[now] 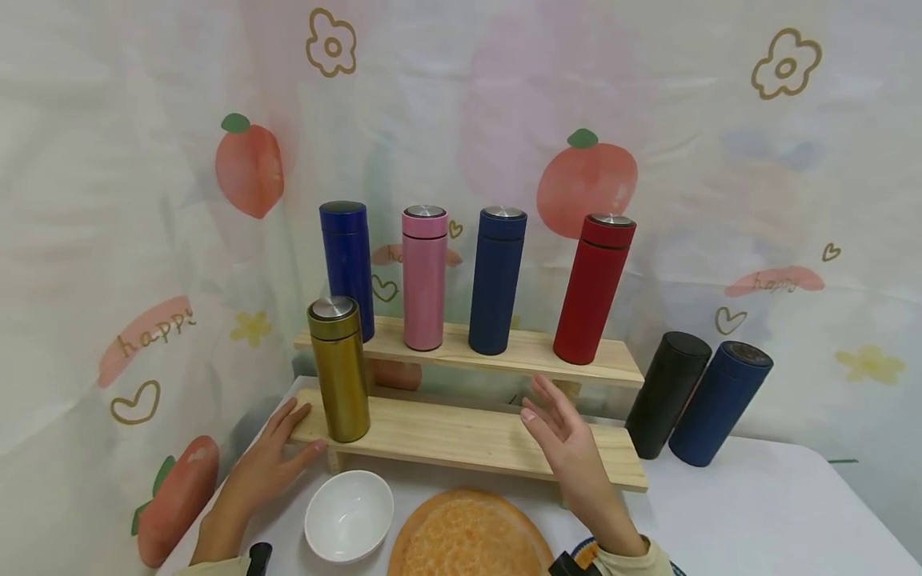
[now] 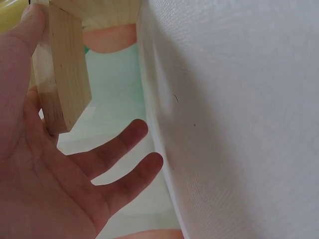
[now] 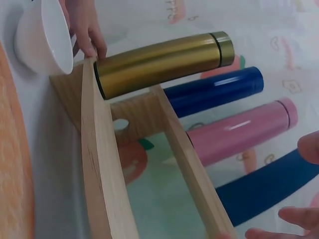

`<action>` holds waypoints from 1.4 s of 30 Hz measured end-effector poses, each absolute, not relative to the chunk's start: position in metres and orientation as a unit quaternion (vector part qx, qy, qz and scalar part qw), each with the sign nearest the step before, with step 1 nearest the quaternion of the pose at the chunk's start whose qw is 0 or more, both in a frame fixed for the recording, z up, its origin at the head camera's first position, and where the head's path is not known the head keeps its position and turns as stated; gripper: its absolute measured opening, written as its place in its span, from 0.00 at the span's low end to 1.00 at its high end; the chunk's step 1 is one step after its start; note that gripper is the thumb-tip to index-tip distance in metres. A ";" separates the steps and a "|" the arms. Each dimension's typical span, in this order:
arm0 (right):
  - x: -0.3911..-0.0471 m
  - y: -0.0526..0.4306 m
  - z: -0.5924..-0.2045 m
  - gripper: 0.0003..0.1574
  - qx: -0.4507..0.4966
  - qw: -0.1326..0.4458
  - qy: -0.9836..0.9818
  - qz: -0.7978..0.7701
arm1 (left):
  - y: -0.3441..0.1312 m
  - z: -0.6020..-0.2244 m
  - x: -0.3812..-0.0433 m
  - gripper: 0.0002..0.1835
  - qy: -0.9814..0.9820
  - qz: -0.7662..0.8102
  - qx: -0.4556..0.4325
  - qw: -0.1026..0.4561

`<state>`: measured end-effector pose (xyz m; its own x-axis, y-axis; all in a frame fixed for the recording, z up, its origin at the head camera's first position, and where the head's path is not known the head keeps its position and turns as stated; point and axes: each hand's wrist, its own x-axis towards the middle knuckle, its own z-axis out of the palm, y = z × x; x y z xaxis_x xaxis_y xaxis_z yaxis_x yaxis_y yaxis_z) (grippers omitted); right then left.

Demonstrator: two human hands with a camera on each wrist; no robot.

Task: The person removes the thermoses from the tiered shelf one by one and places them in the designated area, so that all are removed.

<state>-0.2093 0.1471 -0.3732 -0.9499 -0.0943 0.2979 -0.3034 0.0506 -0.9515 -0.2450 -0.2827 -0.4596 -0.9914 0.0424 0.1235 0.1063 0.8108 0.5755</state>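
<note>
L. hand (image 1: 266, 468) (fingers splayed, not clasping) touches left end of lower shelf (image 1: 454, 432), nr. gold flask (image 1: 340, 376) standing upright on it; R. hand (image 1: 572, 448), released, fingers loose, hangs before upper shelf (image 1: 531, 350).

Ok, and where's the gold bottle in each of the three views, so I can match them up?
Head: gold bottle, left of centre, on the lower shelf.
Left wrist: probably the yellowish sliver in the top-left corner.
Right wrist: gold bottle, upper middle, appearing sideways.
Shared landmark: the wooden rack.
</note>
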 end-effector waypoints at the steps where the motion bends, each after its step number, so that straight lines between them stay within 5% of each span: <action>1: -0.209 0.144 -0.373 0.41 0.140 0.075 -0.717 0.679 | -0.283 -0.460 -0.246 0.49 -0.950 -0.306 -0.039 0.052; 42: -0.235 0.002 -0.368 0.49 0.225 -0.027 -0.653 0.722 | -0.281 -0.461 -0.246 0.52 -0.948 -0.317 -0.015 0.035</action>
